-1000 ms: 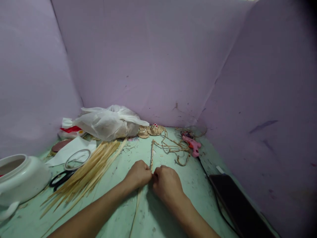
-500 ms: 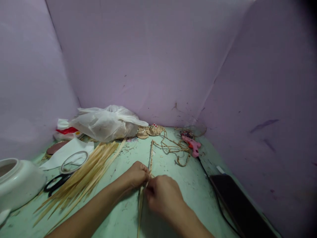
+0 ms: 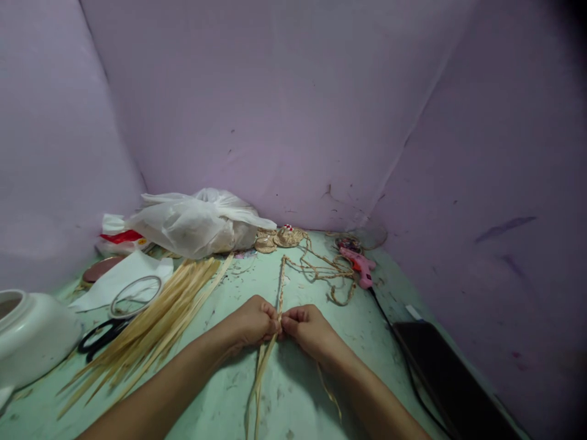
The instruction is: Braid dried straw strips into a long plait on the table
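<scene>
A thin straw braid [image 3: 281, 286] runs from the back of the table down to my two hands. My left hand [image 3: 257, 321] is closed, pinching the braid at its working end. From the right, my right hand [image 3: 306, 327] pinches at the same spot, its fingertips almost touching those of the left. Loose straw strands [image 3: 259, 385] hang below the fingers toward the near edge. Another strand [image 3: 331, 394] trails out beneath my right hand. The far part of the braid bends right and joins a loose tangle of braided cord [image 3: 316, 269].
On the left lie a bundle of straw strips [image 3: 160, 324], black-handled scissors [image 3: 103, 336], a white ring [image 3: 137, 296] and a white jar [image 3: 39, 342]. A plastic bag [image 3: 202, 223] and woven discs [image 3: 288, 236] sit behind. A pink glue gun [image 3: 360, 267] and a dark flat object [image 3: 454, 379] are right.
My right hand has moved up and slightly right, opening a little from a tighter fist to a fingertip pinch. Strands now show below both hands. The view has shifted slightly.
</scene>
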{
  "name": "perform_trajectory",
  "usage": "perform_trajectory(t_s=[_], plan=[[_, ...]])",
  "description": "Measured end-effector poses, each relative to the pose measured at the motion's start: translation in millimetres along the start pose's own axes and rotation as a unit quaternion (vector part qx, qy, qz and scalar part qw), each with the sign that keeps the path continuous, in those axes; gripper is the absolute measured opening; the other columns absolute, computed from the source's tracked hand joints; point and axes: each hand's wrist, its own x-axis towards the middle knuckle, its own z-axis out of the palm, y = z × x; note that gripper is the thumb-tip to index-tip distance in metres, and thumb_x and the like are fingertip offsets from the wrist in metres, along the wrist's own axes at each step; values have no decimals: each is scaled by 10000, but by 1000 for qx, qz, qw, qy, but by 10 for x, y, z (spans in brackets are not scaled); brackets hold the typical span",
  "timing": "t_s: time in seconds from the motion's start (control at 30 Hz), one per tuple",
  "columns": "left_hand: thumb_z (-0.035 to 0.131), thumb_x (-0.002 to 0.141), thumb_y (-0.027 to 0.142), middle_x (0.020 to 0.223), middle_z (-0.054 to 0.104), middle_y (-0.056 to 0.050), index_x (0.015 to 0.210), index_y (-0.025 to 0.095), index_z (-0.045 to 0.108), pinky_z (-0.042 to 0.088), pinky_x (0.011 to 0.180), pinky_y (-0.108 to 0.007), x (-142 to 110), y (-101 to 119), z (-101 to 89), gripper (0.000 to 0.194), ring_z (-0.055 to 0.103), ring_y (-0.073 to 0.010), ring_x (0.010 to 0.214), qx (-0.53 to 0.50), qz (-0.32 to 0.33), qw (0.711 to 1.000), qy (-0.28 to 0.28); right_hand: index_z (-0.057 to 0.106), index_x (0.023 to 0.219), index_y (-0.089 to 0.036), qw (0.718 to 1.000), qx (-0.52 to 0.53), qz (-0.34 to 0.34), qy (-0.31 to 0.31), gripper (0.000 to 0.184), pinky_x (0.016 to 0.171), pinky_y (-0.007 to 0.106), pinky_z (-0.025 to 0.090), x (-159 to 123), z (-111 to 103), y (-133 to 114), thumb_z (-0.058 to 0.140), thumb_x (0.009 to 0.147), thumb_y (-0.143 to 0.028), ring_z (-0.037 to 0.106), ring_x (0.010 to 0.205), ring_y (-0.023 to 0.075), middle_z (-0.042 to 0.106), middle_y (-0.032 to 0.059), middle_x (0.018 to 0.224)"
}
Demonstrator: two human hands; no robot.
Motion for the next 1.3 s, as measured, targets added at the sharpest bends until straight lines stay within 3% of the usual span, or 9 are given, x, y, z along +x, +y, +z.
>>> perform_trajectory(t_s=[0.13, 0.27, 0.4, 0.53, 0.63, 0.77, 1.0, 1.13, 1.3], plan=[[440, 480, 129, 340, 343, 52, 443, 133, 474, 122, 383, -217, 1, -14, -16, 50, 226, -40, 342, 18, 9, 1000, 16, 519, 512, -143, 1000, 14, 25, 4, 125, 366, 195, 209, -1, -45, 21, 459, 616, -179, 317, 326, 51, 423, -50, 383], [428, 468, 106, 334, 360, 46, 431, 135, 461, 146, 379, -209, 6, 4, -6, 57, 256, -43, 335, 10, -2, 999, 33, 565, 554, -146, 990, -113, -15, 80, 78, 416, 203, 258, 24, -57, 67, 499, 589, -167, 407, 404, 74, 514, -17, 454], [413, 461, 95, 310, 339, 49, 426, 132, 467, 135, 356, -202, 6, 42, 28, 74, 244, -42, 307, 17, -45, 997, 67, 652, 640, -181, 946, -283, -53, 146, 139, 480, 227, 267, -83, -31, -14, 521, 639, -227, 499, 535, 119, 620, 26, 597], [398, 459, 97, 296, 321, 53, 405, 144, 420, 102, 334, -196, -13, 52, 30, 74, 206, -33, 276, -11, -51, 997, 58, 669, 687, -215, 884, -410, -117, 194, 177, 527, 245, 269, -270, 69, -139, 492, 690, -212, 539, 623, 136, 644, 34, 727], [413, 487, 121, 308, 338, 49, 406, 149, 405, 84, 321, -194, -13, 32, 7, 86, 200, -29, 264, -30, -48, 997, 43, 657, 701, -195, 845, -477, -146, 194, 187, 522, 255, 259, -345, 161, -147, 471, 702, -173, 545, 660, 146, 632, 42, 759], [441, 511, 157, 325, 341, 52, 409, 152, 386, 78, 319, -188, 7, -1, -18, 116, 204, -23, 269, -45, -51, 997, 35, 652, 755, -179, 823, -511, -162, 188, 195, 531, 260, 267, -359, 250, -77, 468, 709, -134, 541, 717, 172, 626, 58, 781], [445, 544, 202, 338, 340, 51, 413, 151, 392, 81, 319, -191, -27, 38, -26, 150, 212, -21, 277, -57, -50, 996, 44, 656, 837, -213, 842, -484, -138, 196, 226, 548, 260, 296, -404, 320, -80, 452, 741, -191, 543, 749, 178, 616, 68, 919], [484, 517, 179, 331, 279, 82, 433, 158, 366, 88, 332, -176, -36, 51, -27, 147, 183, -11, 293, -84, -59, 993, 56, 645, 915, -247, 861, -465, -122, 163, 329, 579, 265, 317, -498, 287, -191, 496, 637, -152, 538, 786, 197, 607, 52, 935], [482, 511, 166, 312, 282, 84, 467, 150, 424, 74, 328, -184, -28, 40, -57, 75, 181, -19, 284, -59, -35, 997, 27, 635, 642, -190, 920, -331, -120, 175, 250, 616, 243, 340, -392, 81, -208, 430, 584, -61, 536, 721, 156, 623, 30, 739]])
